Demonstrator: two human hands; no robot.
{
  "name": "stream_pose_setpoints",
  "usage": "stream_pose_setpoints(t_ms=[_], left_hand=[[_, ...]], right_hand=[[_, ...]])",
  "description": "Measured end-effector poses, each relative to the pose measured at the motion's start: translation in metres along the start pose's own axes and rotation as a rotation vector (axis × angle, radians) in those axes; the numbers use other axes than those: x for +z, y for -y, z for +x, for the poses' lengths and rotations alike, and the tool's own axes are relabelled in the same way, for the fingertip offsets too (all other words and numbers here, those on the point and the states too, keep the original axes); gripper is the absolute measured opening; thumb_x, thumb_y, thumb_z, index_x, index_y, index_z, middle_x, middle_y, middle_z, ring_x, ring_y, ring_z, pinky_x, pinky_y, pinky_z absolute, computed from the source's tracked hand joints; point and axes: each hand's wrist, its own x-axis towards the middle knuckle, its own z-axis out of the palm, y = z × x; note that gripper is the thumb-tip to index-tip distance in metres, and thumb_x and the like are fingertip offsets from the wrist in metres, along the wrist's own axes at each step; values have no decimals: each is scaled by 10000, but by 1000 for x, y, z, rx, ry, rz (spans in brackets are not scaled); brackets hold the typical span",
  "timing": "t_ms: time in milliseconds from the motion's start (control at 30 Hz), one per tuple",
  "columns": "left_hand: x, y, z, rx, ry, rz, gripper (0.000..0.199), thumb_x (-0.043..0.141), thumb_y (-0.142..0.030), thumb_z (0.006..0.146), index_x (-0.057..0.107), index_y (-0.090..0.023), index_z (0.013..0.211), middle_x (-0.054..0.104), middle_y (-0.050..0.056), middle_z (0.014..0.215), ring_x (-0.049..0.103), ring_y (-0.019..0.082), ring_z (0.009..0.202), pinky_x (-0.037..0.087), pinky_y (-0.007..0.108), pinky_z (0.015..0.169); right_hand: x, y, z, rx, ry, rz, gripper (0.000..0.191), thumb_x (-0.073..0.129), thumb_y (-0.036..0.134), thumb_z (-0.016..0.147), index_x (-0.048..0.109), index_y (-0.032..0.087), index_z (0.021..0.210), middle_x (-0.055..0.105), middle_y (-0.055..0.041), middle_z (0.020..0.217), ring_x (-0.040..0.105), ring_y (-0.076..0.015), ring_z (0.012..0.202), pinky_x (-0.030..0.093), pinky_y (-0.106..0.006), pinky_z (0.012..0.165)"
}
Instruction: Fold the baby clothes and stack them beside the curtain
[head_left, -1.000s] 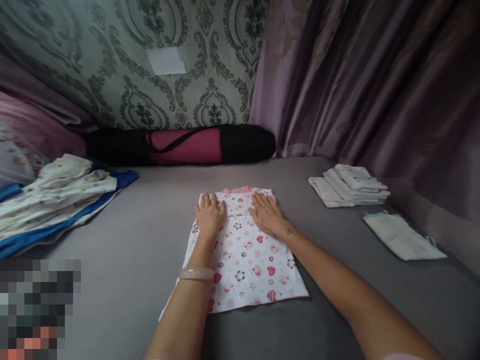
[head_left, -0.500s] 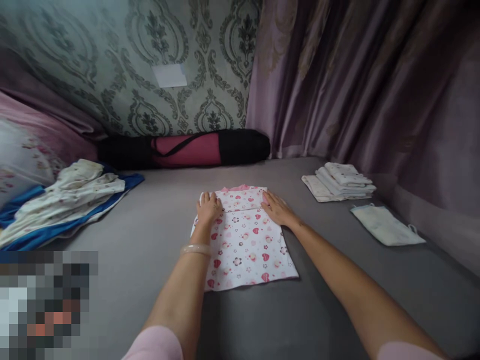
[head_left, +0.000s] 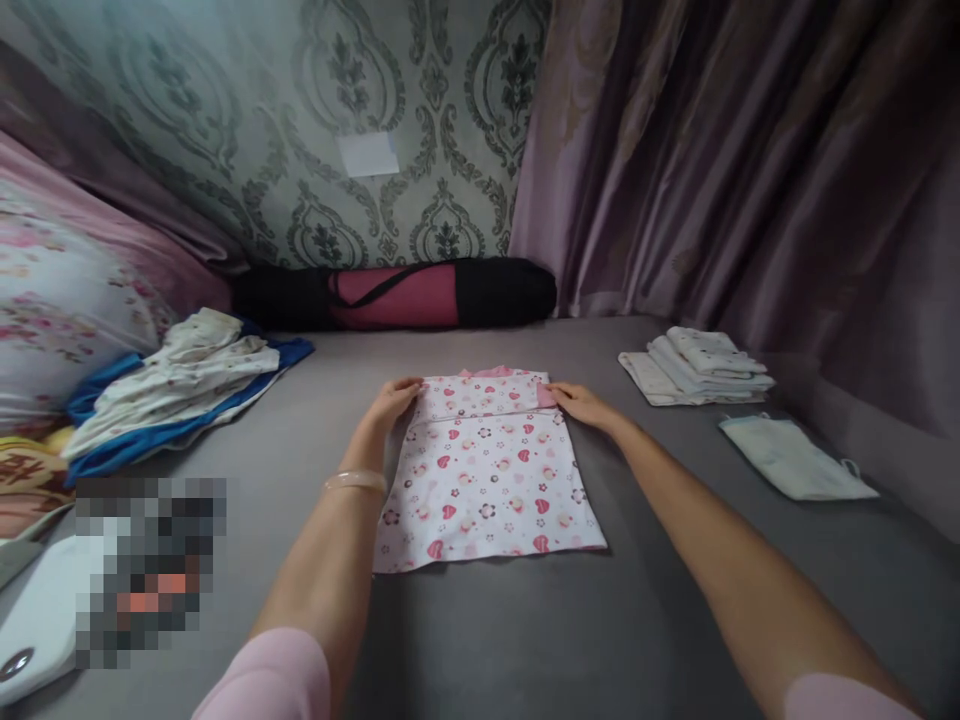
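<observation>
A small white shirt [head_left: 487, 490] printed with red hearts and flowers lies flat on the grey sheet, its pink collar edge [head_left: 487, 372] at the far end. Its sleeves are folded across the upper part, and a pink cuff [head_left: 546, 397] shows at the right. My left hand [head_left: 396, 398] is closed on the shirt's upper left edge; its fingertips are partly hidden. Opposite it, my right hand [head_left: 581, 404] pinches the upper right edge beside the cuff.
Folded cloths [head_left: 697, 368] are stacked at the right, near a flat pale pouch-like item [head_left: 795, 458]. Rumpled clothes [head_left: 180, 380] lie at the left. A black and red long bag [head_left: 397, 297] rests against the wall. A white object [head_left: 45, 610] lies lower left, partly pixelated.
Both hands have gone from lying flat on the shirt's upper part to holding its side edges. My left hand moved left, my right outward. The view shifted slightly left.
</observation>
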Motion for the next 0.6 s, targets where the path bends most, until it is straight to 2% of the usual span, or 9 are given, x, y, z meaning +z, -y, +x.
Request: stream_pose_setpoints(t_ms=[67, 100, 200, 267, 300, 333, 400, 467, 600], left_hand=[[-12, 3, 9, 0, -55, 78, 391, 446, -251, 855, 643, -65, 1137, 715, 148, 983, 667, 235, 937, 518, 355, 846], [-14, 2, 13, 8, -85, 130, 387, 426, -229, 860, 643, -50, 1125, 705, 173, 1005, 657, 257, 972, 503, 389, 874], [-1, -7, 20, 81, -109, 252, 358, 433, -200, 863, 644, -69, 1122, 658, 201, 1145, 592, 283, 1123, 421, 426, 993], [21, -17, 19, 239, -20, 338, 360, 468, -209, 867, 618, -137, 1187, 610, 152, 1268, 523, 248, 1230, 342, 397, 1078], [33, -21, 16, 384, 57, 433, 381, 464, -217, 881, 584, -164, 1238, 570, 129, 1332, 471, 233, 1287, 288, 399, 1117], [44, -25, 14, 512, 112, 538, 395, 457, -235, 895, 558, -176, 1272, 532, 120, 1379, 408, 237, 1341, 217, 433, 1150], [60, -29, 10, 661, 199, 708, 425, 416, -306, 935, 508, -180, 1330, 459, 124, 1446, 326, 254, 1395, 125, 488, 1168], [66, -25, 10, 677, 229, 792, 469, 349, -387, 967, 456, -208, 1386, 397, 113, 1492, 288, 260, 1414, 99, 504, 1167], [59, -7, 21, 653, 274, 811, 515, 251, -475, 981, 334, -315, 1464, 299, 32, 1551, 227, 244, 1439, 111, 492, 1166]], right_hand=[[-7, 4, 4, 80, -27, -2, 449, 271, 326, 992, 671, 151, 1094, 709, -107, 1053, 666, -210, 939, 508, -327, 838], [-9, 8, 6, 101, -40, -11, 438, 285, 316, 986, 672, 136, 1085, 703, -128, 1057, 662, -223, 950, 502, -337, 847], [-1, 32, 15, -1, -101, -105, 420, 308, 243, 961, 590, 113, 1244, 581, -161, 1304, 519, -244, 1228, 375, -379, 1046], [12, 52, 21, -136, -49, -202, 470, 289, 231, 960, 476, 106, 1373, 450, -141, 1446, 347, -240, 1375, 207, -431, 1153], [20, 61, 24, -180, 2, -240, 494, 286, 256, 965, 424, 98, 1413, 396, -138, 1484, 296, -242, 1403, 159, -448, 1168], [27, 68, 26, -209, 44, -272, 517, 279, 288, 972, 385, 91, 1437, 358, -138, 1506, 262, -247, 1418, 128, -464, 1173], [38, 75, 30, -242, 90, -319, 555, 271, 353, 978, 344, 89, 1461, 313, -138, 1528, 237, -254, 1427, 104, -482, 1174], [42, 73, 34, -273, 102, -348, 570, 266, 388, 977, 333, 108, 1470, 304, -126, 1533, 235, -257, 1427, 78, -501, 1173], [40, 55, 40, -319, 160, -311, 584, 269, 428, 966, 322, 162, 1483, 295, -87, 1540, 234, -252, 1429, 104, -500, 1173]])
